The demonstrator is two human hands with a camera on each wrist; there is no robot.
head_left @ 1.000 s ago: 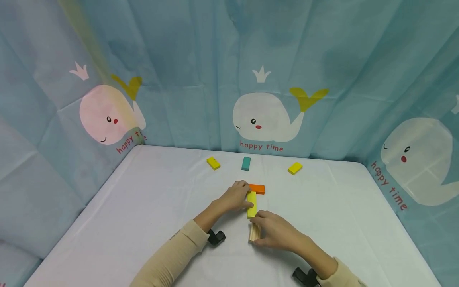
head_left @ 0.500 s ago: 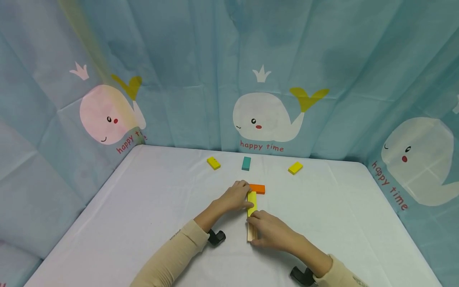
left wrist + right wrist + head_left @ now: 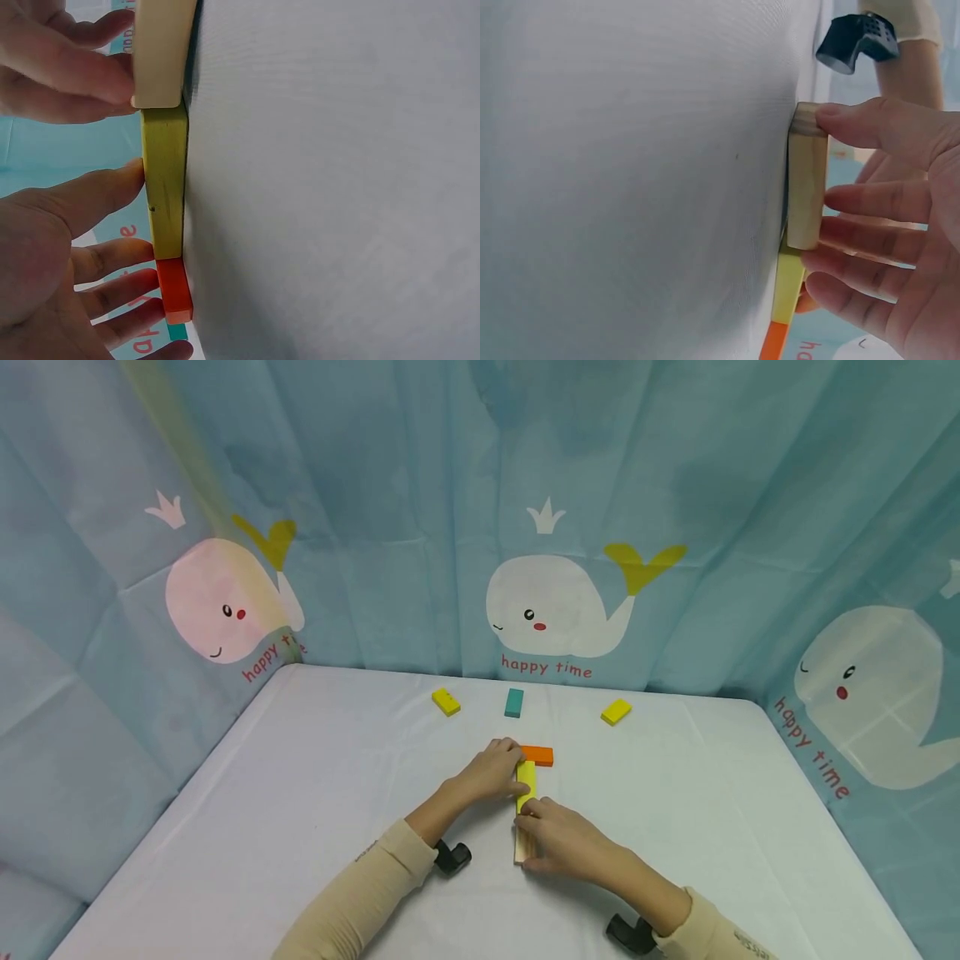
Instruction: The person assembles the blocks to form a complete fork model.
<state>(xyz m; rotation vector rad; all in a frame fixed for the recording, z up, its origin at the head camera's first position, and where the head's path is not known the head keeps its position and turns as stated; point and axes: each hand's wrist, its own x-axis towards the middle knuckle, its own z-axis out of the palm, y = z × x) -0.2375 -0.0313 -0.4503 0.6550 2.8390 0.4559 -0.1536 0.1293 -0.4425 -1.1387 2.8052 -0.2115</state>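
A plain wooden block [image 3: 524,847], a yellow block [image 3: 528,774] and an orange block [image 3: 540,756] sit on the white table. The wooden and yellow ones line up end to end, while the orange one lies crosswise at the far end. My right hand [image 3: 570,842] holds the wooden block, thumb near its near end and fingertips toward the yellow block. With fairly straight fingers, my left hand [image 3: 491,771] rests against the other two: thumb on the yellow block [image 3: 166,180], further fingertips at the orange block [image 3: 175,289]. My left hand hides the orange block's left end in the head view.
Farther back on the white table [image 3: 337,760] lie a yellow block [image 3: 446,702], a teal block [image 3: 513,702] and another yellow block [image 3: 616,712]. A blue curtain [image 3: 390,568] with printed whales hangs behind. Both wrists carry black camera mounts [image 3: 452,857].
The wooden block has straightened and moved slightly left into line with the yellow block, with my right hand following it. My left hand stays in place.
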